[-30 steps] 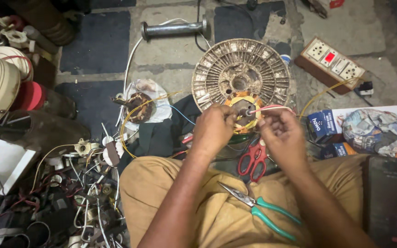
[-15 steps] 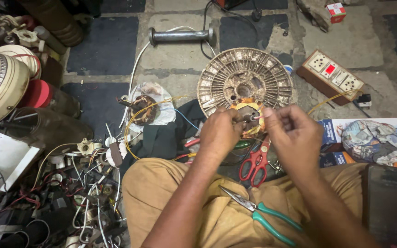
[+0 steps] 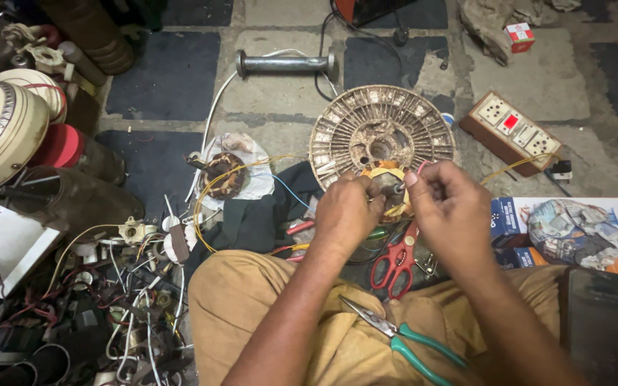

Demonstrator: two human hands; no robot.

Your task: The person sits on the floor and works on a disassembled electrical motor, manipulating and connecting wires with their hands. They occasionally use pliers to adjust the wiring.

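The small wound coil with its yellow wrapping is largely hidden behind the two hands, so its full outline cannot be made out; only a patch of yellow and a dark core are seen between the knuckles. The left hand is closed around the coil's near side, fingers curled tight on it. The right hand is pinched shut at thumb and forefinger on a thin pale pink wire, the remaining fingers loosely bent; the wire's far end cannot be traced. Both forearms are cut off by the lower edge of the view.

The work is done on a rough floor of grey and dark blue tiles, crowded with loose wires and parts at the left. The coil is held just in front of a round, ribbed motor housing lying flat on the floor, its open face turned upward; no long axis can be told for so round a piece. Red-handled scissors lie just below the hands, and green-handled pliers rest on the tan trousers, jaws pointing up-left. A switchboard with sockets lies to the right, and a metal rod lies crosswise farther off.
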